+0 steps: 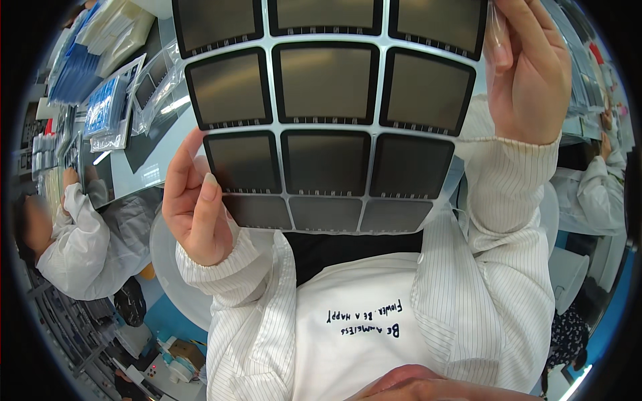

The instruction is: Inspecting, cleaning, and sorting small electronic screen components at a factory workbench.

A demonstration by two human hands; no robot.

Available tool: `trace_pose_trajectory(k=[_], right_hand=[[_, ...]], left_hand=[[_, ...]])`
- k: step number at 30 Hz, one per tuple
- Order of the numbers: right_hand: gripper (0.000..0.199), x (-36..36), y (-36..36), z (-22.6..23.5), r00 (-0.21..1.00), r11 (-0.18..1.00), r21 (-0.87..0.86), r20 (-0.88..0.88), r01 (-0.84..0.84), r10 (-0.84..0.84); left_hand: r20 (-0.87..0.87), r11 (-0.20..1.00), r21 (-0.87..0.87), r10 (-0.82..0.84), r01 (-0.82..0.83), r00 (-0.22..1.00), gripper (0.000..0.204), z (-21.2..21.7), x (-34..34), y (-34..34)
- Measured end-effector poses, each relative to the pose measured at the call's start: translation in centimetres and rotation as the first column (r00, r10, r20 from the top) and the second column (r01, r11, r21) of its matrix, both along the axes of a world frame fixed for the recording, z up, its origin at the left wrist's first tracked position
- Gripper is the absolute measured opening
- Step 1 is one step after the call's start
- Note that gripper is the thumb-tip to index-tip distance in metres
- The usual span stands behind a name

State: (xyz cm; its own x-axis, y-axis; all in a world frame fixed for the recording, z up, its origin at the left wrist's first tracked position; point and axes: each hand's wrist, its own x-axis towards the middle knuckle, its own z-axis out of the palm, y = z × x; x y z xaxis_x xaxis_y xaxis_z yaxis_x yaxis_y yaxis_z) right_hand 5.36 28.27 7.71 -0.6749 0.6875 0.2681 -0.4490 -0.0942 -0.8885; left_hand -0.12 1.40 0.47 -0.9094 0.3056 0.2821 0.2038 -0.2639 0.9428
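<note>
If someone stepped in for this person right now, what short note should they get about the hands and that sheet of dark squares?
Left hand: pinches the lower left edge of the sheet of dark square panels.
Right hand: grips the sheet's upper right edge.
Sheet: held up in front of the face, off the bench, panels in a grid of three columns.
Done: sheet lifted into view.
Left: cannot tell from this view.
Bagged sheets lie on the bench at left.

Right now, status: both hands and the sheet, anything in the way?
Left hand pinches the panel sheet at its lower left edge. Right hand grips its upper right edge. Sheet held up flat, off the table. Nothing blocking.
</note>
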Motion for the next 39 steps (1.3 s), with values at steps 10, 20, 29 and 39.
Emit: trace_pose_trajectory(k=[10, 20, 29, 39], right_hand=[[0.017, -1.8, 2.1, 1.5, 0.989, 0.986, 0.156, -0.122, -0.062, 0.082], [0.015, -2.0, 2.0, 1.7, 0.989, 0.983, 0.173, -0.118, -0.064, 0.085], [0.016, -1.7, 2.4, 1.7, 0.994, 0.987, 0.156, -0.101, -0.035, 0.051], [0.018, -1.5, 2.2, 2.0, 0.997, 0.999, -0.003, -0.059, 0.040, -0.040]], left_hand=[[-0.046, 0.995, -0.031, -0.099, 0.098, 0.994, 0.040, -0.2, -0.6, -1.2], [-0.079, 0.995, -0.064, -0.081, 0.076, 0.994, 0.038, -0.5, -0.6, -1.3], [-0.058, 0.992, -0.058, -0.115, 0.112, 0.992, 0.037, -0.2, 0.3, -0.3], [-0.020, 0.981, -0.084, -0.179, 0.176, 0.984, 0.038, 0.6, 1.1, 1.2]])
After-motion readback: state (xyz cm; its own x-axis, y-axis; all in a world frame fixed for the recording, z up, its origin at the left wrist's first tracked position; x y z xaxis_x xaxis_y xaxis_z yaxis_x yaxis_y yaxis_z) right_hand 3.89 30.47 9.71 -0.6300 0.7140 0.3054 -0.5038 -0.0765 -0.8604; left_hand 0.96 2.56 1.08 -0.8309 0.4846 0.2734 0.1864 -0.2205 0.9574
